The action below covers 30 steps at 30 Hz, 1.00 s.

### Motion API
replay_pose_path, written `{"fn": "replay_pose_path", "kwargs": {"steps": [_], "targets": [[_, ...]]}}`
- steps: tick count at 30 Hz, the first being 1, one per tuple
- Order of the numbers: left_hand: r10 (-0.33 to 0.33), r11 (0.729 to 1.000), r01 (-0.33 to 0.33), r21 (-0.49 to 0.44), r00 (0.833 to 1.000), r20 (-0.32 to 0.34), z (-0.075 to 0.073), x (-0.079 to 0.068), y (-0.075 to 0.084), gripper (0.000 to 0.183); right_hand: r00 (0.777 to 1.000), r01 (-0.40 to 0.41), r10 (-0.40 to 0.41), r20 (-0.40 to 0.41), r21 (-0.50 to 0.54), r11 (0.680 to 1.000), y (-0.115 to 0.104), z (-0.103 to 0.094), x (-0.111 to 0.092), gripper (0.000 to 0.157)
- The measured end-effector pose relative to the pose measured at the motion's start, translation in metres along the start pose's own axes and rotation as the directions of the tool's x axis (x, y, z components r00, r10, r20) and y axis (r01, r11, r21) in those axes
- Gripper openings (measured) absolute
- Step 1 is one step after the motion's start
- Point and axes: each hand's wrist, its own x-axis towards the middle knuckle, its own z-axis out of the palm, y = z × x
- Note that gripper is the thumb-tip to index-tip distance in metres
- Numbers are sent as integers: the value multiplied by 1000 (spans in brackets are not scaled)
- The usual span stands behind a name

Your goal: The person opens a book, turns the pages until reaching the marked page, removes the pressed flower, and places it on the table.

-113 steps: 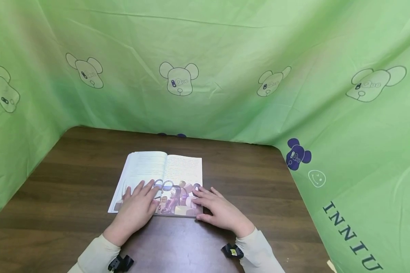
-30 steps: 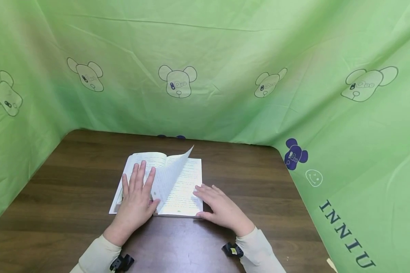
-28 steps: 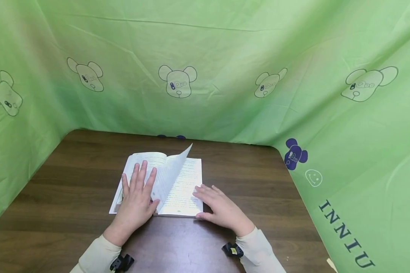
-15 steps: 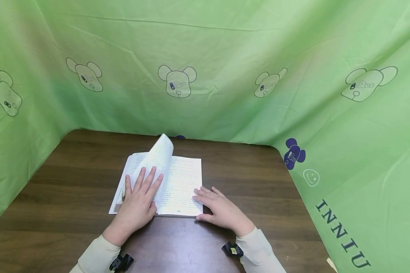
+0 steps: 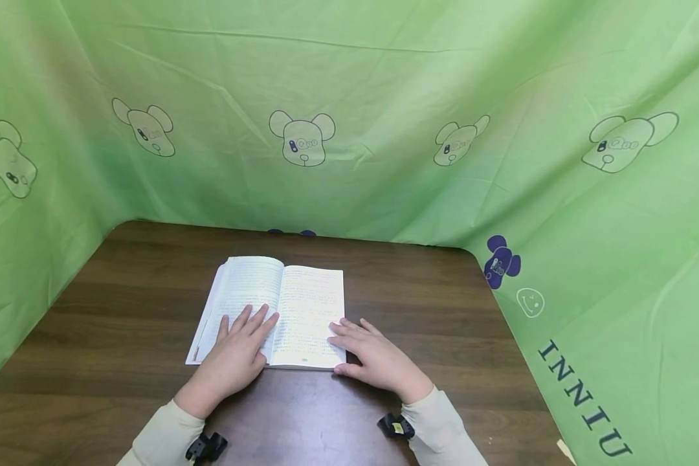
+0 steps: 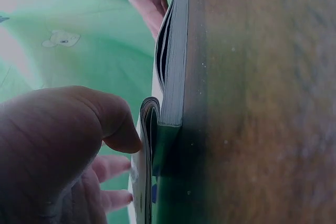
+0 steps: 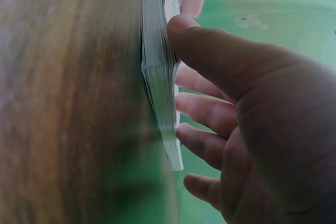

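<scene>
An open book [image 5: 311, 298] lies on the dark wooden table, both visible pages covered in printed text. Across its left page rests my left hand [image 5: 235, 353], fingers spread and the thumb near the spine. My right hand [image 5: 378, 359] touches the right page's outer edge with extended fingertips, the thumb at the lower corner. From the left wrist, the book's thinner left side [image 6: 142, 182] shows curved pages under my thumb. In the right wrist view the thick page block [image 7: 157, 77] stands beside my right thumb and fingers.
The wooden table [image 5: 431, 310] spreads around the book. Green cloth [image 5: 378, 194] printed with bear heads hangs behind and on both sides. A black wrist device [image 5: 206, 448] sits on the left sleeve, another black device [image 5: 396, 427] on the right.
The illustrated page has been turned. A lifted page swung from right to left and now lies flat under my left hand, showing text. My right hand stayed almost still.
</scene>
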Motion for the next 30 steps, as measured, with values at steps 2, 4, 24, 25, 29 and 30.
{"fn": "replay_pose_path", "kwargs": {"steps": [2,4,24,25,29,30], "targets": [[-20,1000,20,-3,999,26,-1,0,0,63,1000,5,-5,-7,1,1000,0,1,0,56],[-35,999,35,-5,998,43,-1,0,0,60,1000,15,-15,-16,-1,1000,0,1,0,53],[-77,997,78,-14,994,78,-1,0,-6,59,992,111,-117,-40,-131,985,-3,-6,3,5],[-77,997,78,-13,994,75,-1,1,-6,59,992,113,-119,-48,-125,986,-3,-6,4,5],[-46,999,48,-22,997,58,-1,2,-5,54,991,100,-107,-79,-97,990,-4,-5,6,15],[-24,999,25,-22,999,48,-1,2,-5,51,992,92,-99,-82,-90,992,-5,-5,6,18]]}}
